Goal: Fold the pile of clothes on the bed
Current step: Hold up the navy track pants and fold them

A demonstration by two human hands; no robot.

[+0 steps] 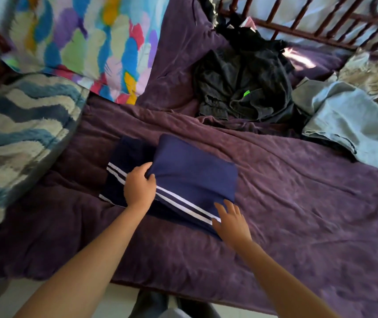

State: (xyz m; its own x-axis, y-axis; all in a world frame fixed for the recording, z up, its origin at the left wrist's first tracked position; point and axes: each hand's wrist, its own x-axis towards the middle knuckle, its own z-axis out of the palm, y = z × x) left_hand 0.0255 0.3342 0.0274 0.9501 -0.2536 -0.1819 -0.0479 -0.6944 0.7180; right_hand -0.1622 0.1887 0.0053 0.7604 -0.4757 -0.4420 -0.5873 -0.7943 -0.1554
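Observation:
A navy garment with two white stripes lies partly folded on the purple bed cover, near the front edge. My left hand grips a fold of the navy cloth at its left side. My right hand rests with straight fingers on the garment's lower right corner. A crumpled dark grey garment lies further back on the bed. Light blue jeans lie at the right, with a patterned beige cloth behind them.
A blue and cream wavy blanket is bundled at the left. A many-coloured pillow leans at the back left. The dark wooden bed rail runs along the back right. Pale floor tiles show below the bed's front edge.

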